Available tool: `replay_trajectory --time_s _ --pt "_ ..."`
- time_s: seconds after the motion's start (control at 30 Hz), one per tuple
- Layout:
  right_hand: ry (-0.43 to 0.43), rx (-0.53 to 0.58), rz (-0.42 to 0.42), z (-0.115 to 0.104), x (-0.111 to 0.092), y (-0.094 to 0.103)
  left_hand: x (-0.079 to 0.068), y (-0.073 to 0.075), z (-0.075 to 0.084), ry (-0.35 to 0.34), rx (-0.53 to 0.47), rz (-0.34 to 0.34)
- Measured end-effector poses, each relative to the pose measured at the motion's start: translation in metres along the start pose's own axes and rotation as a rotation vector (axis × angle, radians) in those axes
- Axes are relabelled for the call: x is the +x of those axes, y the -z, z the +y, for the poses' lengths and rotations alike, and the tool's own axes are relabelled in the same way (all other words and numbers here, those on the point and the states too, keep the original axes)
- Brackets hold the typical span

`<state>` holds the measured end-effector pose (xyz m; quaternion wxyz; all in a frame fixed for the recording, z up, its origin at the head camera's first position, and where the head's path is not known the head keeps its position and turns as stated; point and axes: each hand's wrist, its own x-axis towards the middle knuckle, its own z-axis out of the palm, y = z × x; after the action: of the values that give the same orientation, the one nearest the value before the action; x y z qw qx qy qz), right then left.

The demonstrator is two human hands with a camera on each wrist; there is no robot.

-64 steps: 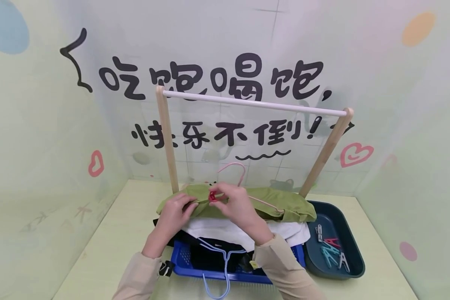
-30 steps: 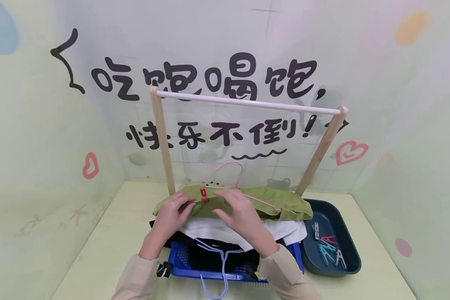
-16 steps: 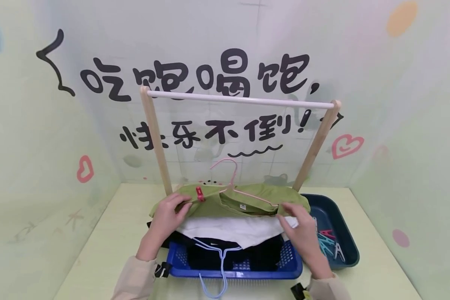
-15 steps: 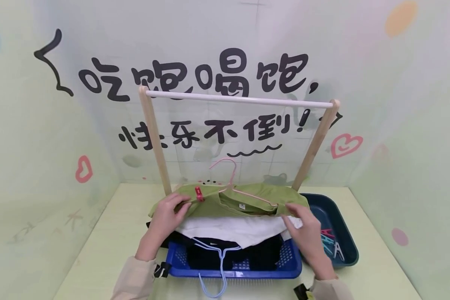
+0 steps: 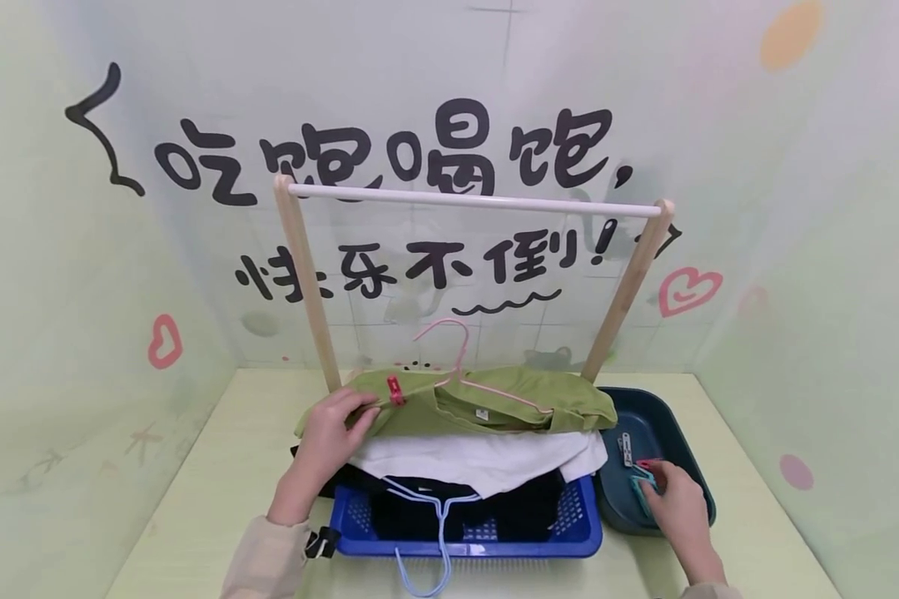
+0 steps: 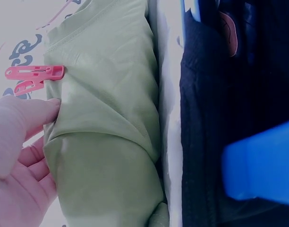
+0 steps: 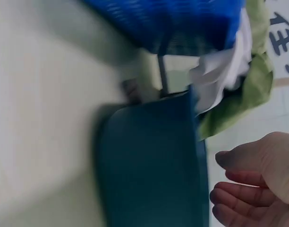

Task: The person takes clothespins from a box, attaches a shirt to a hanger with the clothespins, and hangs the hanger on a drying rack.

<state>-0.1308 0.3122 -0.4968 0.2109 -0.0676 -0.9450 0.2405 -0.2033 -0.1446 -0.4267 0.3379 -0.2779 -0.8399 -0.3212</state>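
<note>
My left hand point(image 5: 328, 434) pinches the top edge of a green shirt point(image 5: 419, 416) between thumb and fingers. Beside those fingertips a red clothespin point(image 5: 394, 391) is clipped on the same edge; it shows pink in the left wrist view. A pink hanger point(image 5: 505, 394) lies inside the shirt with its hook sticking up. My right hand point(image 5: 680, 506) reaches over the dark teal tray point(image 5: 648, 399), fingertips right at the teal clothespins point(image 5: 640, 482). In the right wrist view its thumb and fingers stand apart, loosely bent, with nothing seen between them.
Behind the shirt stands a rack with wooden posts and a white rail point(image 5: 472, 200). A white garment point(image 5: 479, 457) and black cloth lie over a blue basket point(image 5: 524, 549). A blue hanger point(image 5: 443, 541) hangs over its front. A silver clothespin point(image 5: 625, 449) lies in the tray.
My right hand let go of the red clothespin, now clipped on the shirt, slid along the shirt to its right end, then moved into the tray. My left hand keeps its hold.
</note>
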Motion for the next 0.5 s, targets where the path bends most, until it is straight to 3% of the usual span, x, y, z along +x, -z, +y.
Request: replay_trajectory --time_s 0.13,0.5 --pt "-0.091 -0.044 -0.131 0.008 -0.001 0.001 0.0 0.0 0.001 0.01 -0.009 -0.008" --pt "-0.198 -0.143 -0.414 0.021 0.012 -0.006 -0.001 0.001 0.0 0.006 -0.021 -0.002"
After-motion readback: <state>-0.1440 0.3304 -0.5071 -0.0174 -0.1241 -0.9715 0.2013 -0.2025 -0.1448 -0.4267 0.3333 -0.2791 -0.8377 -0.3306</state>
